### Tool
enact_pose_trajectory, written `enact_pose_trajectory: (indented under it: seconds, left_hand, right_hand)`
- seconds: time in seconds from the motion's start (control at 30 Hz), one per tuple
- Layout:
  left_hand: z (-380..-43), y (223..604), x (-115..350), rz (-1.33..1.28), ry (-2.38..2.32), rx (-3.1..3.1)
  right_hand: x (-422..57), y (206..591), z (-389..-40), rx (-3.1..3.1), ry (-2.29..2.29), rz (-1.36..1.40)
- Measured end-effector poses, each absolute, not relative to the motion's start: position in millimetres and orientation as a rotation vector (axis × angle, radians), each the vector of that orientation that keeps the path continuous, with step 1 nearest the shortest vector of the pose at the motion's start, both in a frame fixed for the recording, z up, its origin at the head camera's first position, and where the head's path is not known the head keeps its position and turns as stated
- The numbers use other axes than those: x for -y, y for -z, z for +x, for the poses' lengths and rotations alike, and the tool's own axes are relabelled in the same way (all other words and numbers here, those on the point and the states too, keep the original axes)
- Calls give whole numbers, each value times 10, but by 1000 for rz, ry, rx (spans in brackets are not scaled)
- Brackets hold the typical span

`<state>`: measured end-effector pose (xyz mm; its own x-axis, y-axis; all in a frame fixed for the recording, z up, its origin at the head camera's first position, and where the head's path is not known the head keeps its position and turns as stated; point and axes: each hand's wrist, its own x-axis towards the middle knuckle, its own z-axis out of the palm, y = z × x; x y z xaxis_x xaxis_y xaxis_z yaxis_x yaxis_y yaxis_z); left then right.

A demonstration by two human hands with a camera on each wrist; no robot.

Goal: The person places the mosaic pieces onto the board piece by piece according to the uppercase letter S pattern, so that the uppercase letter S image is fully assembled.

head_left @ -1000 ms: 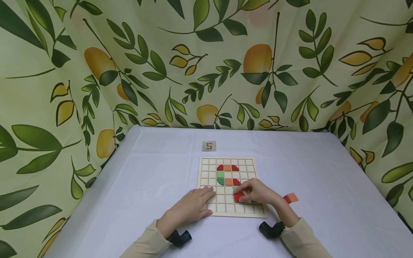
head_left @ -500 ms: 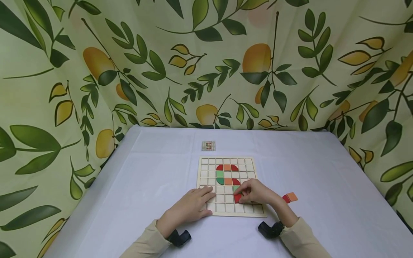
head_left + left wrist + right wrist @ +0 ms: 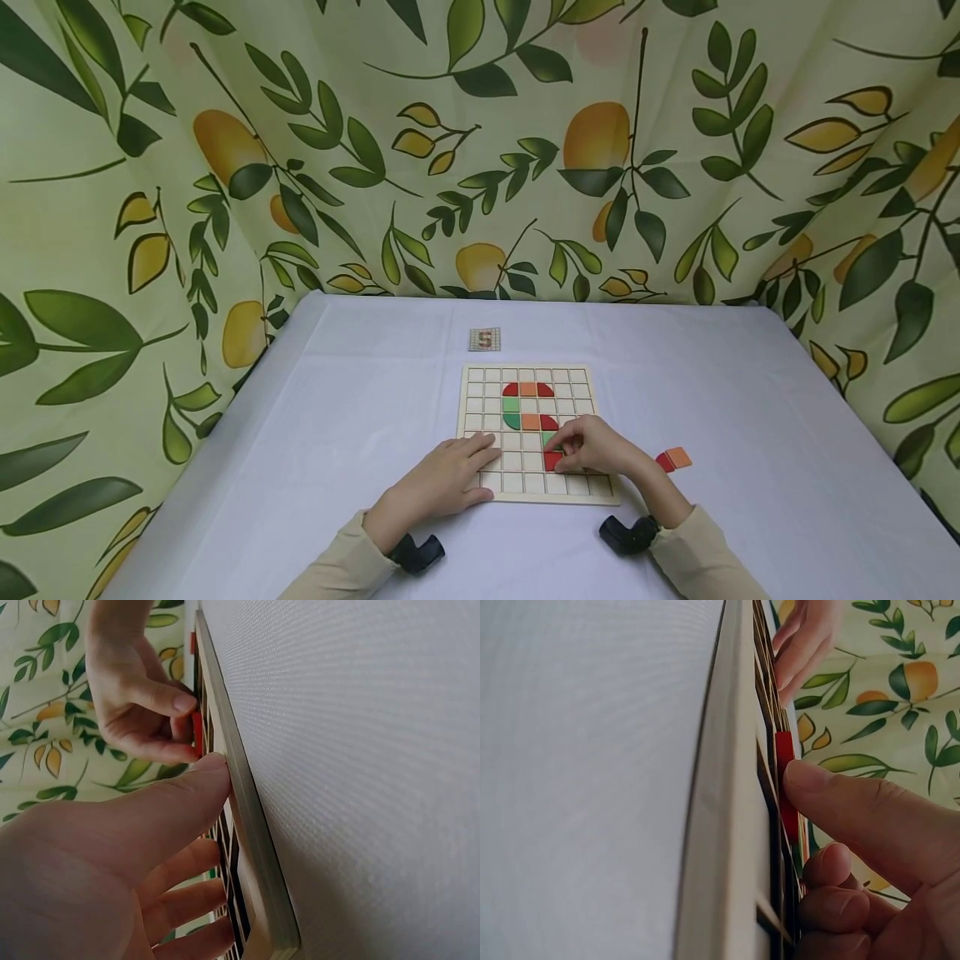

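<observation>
A pale wooden grid board (image 3: pixel 517 487) lies on the table with red, orange and green tiles set in several of its squares. My right hand (image 3: pixel 600 446) pinches a red tile (image 3: pixel 552 462) at the board's lower right; in the right wrist view the thumb lies against the red tile (image 3: pixel 785 761). Just above it, a light green tile (image 3: pixel 548 437) is partly hidden by the fingers. Flat on the board's left side rests my left hand (image 3: pixel 450 477), fingers spread; its thumb (image 3: pixel 199 787) touches the board's near edge in the left wrist view.
Right of the board lie a loose orange tile (image 3: pixel 678 457) and a red tile (image 3: pixel 664 462), touching. A small patterned card (image 3: pixel 484 339) sits behind the board. The white-covered table (image 3: pixel 337 375) backs onto a leaf-patterned curtain (image 3: pixel 420 192).
Both hands stay in place. The red tile under the right hand seems to sit slightly straighter in its square; otherwise only a small camera shift shows.
</observation>
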<state>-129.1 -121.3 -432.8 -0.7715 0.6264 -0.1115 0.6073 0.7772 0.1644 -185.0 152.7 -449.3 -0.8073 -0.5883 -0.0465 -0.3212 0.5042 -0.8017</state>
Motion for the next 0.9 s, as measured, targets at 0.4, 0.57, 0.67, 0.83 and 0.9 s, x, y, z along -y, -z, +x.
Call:
enact_pose_trajectory:
  seconds: [0.4,0.57,0.67,0.83,0.9]
  left_hand:
    - [-1316,4330,1211,1000,-182,-2819]
    - [-1316,4333,1208,991,-195,-2812]
    - [-1308,4330,1207,981,-197,-2809]
    - [-1290,4338,1210,969,-217,-2811]
    - [-1289,4346,1210,977,-220,-2816]
  right_hand:
    - [-1541,4477,-1862,-2440,1225,-756]
    - [-1539,4485,-1863,-2443,1229,-748]
    - [-1539,4494,-1862,-2435,1238,-743]
    - [-1551,4495,-1859,-2408,1267,-733]
    - [-1565,4486,-1852,-2403,1278,-722]
